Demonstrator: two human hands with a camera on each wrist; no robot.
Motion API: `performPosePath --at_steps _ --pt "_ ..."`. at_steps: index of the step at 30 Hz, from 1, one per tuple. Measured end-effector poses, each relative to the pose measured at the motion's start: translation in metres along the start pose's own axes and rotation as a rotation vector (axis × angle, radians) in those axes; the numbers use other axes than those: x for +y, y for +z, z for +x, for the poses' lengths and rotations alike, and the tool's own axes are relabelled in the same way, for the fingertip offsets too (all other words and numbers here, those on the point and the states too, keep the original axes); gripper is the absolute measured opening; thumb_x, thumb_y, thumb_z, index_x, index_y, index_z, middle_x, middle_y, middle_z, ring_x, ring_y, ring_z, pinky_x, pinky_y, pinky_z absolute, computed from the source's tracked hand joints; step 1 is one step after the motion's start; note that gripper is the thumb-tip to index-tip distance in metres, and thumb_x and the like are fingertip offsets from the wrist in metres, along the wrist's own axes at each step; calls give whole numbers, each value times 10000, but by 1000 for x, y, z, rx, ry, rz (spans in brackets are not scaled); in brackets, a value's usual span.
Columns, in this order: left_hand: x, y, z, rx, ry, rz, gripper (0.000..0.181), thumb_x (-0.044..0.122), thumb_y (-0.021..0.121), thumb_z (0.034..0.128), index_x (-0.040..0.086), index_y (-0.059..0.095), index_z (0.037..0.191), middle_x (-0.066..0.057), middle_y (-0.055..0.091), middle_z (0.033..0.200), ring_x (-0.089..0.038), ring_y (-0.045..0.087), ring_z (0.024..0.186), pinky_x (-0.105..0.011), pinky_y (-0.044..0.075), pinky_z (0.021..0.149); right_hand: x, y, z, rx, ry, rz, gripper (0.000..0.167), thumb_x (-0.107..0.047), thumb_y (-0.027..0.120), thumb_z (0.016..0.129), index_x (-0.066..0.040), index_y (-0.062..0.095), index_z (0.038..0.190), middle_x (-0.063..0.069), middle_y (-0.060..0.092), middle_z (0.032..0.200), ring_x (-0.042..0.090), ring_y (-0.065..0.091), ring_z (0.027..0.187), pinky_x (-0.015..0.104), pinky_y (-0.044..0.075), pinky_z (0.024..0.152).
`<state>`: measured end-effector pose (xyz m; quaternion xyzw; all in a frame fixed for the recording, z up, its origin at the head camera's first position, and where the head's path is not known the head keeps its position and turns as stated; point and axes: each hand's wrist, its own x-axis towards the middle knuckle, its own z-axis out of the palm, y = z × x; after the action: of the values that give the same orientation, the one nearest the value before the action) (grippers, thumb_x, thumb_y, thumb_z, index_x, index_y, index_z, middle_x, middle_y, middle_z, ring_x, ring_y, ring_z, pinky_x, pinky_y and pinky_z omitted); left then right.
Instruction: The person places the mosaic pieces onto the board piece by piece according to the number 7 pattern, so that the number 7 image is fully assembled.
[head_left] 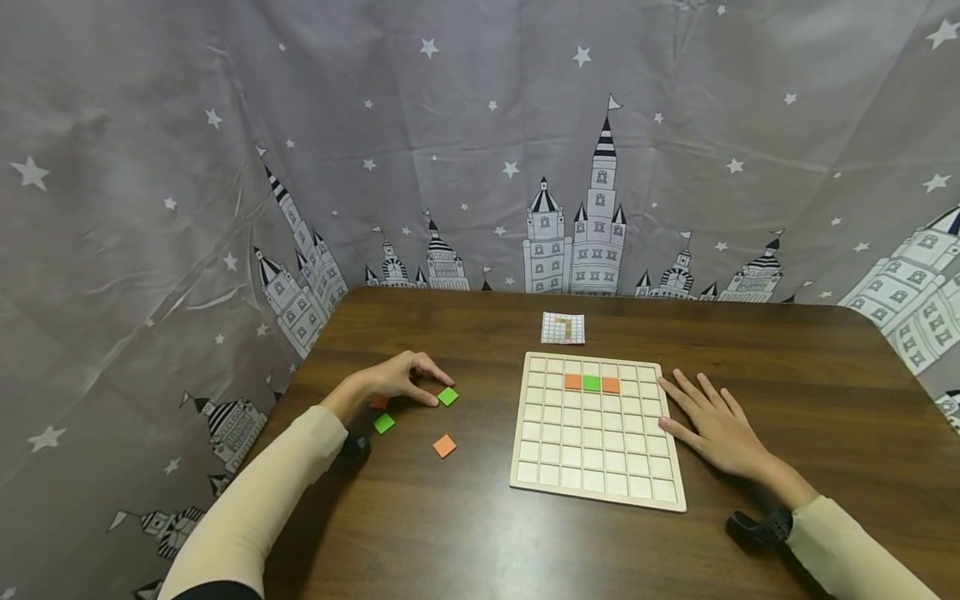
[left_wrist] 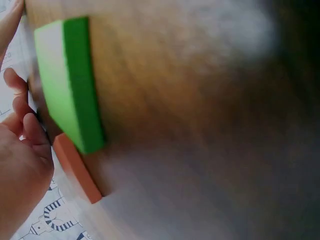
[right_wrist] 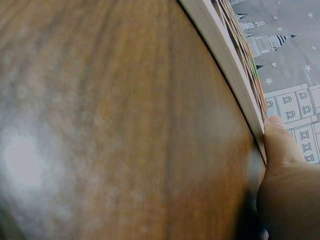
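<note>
A pale wooden grid board (head_left: 600, 497) lies on the table, with a green tile (head_left: 592, 383) between two orange tiles in one upper row. My left hand (head_left: 401, 377) is low at the left, thumb and forefinger apart at the edges of a loose green tile (head_left: 447, 396); a firm pinch is not visible. Under its wrist lie another green tile (head_left: 384, 423) and a partly hidden orange tile (head_left: 379, 402); the left wrist view shows a green tile (left_wrist: 82, 90) and an orange tile (left_wrist: 77, 170) up close. My right hand (head_left: 712, 425) spreads its fingers beside the board, thumb (right_wrist: 280, 142) at its right edge.
A loose orange tile (head_left: 445, 446) lies between the left hand and the board. Behind the board is a small printed grid card (head_left: 562, 328). A grey curtain (head_left: 450, 167) with castles and stars hangs beyond the brown table (head_left: 450, 533).
</note>
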<state>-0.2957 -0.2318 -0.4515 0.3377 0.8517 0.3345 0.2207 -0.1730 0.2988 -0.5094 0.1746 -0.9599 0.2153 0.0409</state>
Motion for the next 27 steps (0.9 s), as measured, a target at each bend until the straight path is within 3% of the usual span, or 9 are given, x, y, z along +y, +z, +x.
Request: performPosePath --at_steps 8,17,27 --pt "-2 2 0 2 12 -1 344 131 797 860 59 736 1191 -71 655 1123 -271 503 1062 -421 372 903 -1 0 0 2 -6 2 675 -467 525 1016 -241 263 1596 146 202 1631 448 104 1472 667 46 1109" --pt "0 5 0 22 -34 -22 320 159 801 856 99 754 1167 -26 648 1119 -222 497 1068 -400 373 927 -2 -1 -1 25 -34 4 670 -430 538 1019 -243 257 1598 143 203 1631 445 114 1471 668 37 1110" --pt "3 6 0 38 -65 -47 294 135 778 879 90 744 1168 -48 632 1126 -235 481 1076 -402 355 927 -7 -5 1 -4 -1 -4 675 -455 542 1010 -221 285 1589 160 213 1624 458 120 1466 673 64 1103"
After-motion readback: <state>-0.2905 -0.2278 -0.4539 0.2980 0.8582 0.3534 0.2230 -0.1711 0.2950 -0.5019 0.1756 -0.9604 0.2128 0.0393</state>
